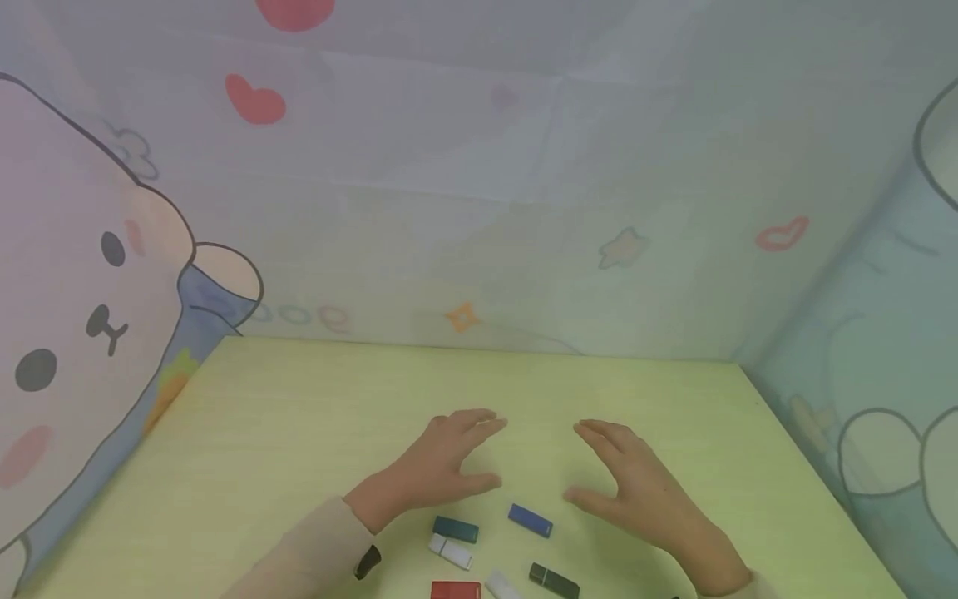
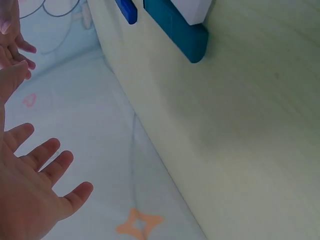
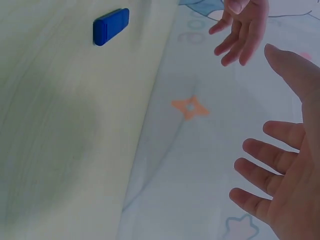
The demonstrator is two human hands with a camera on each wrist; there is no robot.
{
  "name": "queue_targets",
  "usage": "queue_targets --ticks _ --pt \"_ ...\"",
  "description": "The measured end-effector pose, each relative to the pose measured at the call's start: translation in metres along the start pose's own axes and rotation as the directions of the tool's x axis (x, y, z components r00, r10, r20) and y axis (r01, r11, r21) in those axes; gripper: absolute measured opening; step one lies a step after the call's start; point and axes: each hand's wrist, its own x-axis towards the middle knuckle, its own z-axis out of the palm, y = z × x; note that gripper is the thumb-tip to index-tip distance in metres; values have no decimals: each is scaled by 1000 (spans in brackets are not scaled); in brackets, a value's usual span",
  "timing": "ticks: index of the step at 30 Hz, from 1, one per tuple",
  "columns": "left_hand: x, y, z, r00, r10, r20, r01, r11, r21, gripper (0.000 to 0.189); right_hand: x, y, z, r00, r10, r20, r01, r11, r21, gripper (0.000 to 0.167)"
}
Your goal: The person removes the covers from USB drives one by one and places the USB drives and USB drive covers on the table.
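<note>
Red stick (image 1: 456, 590), one: lies on the table (image 1: 299, 399) at the lower edge of the head view, which cuts it off.

Pale grey stick (image 1: 503, 585), one: just right of the red, also cut by the edge.

Dark green stick (image 1: 554, 581), one: aslant, right of the pale grey, a line across its body near one end.

White stick (image 1: 451, 551), one: aslant, beyond the red; a line across it near one end.

Teal stick (image 1: 456, 530), one: just beyond the white, so close that contact cannot be told.

Blue stick (image 1: 530, 521), one: apart from the others, farthest to the right of the teal-white pair, near the gap between the hands.

Left hand (image 1: 452, 457): raised over the table beyond the teal stick, its nearest item; fingers spread, thumb well clear of them, nothing held.

Right hand (image 1: 636, 482): raised likewise, nearest the blue stick; fingers and thumb wide apart, grasp vacant. The palms face each other across a gap.

Sleeves (image 1: 307, 549), pale, on both forearms; a dark item (image 1: 367, 562) at the left cuff.

Backdrop (image 1: 449, 166): pale, printed with hearts, stars and a cartoon bear (image 1: 90, 274) at left.
</note>
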Motion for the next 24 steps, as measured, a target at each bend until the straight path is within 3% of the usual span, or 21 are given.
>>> queue_targets --ticks 17,24 --pt "6 4 27 993 -4 121 0 999 32 66 -6 -10 31 992 71 101 -79 993 82 71" --pt "10 6 35 985 -14 172 4 998 64 66 -7 -9 42 980 94 174 -122 980 155 77"
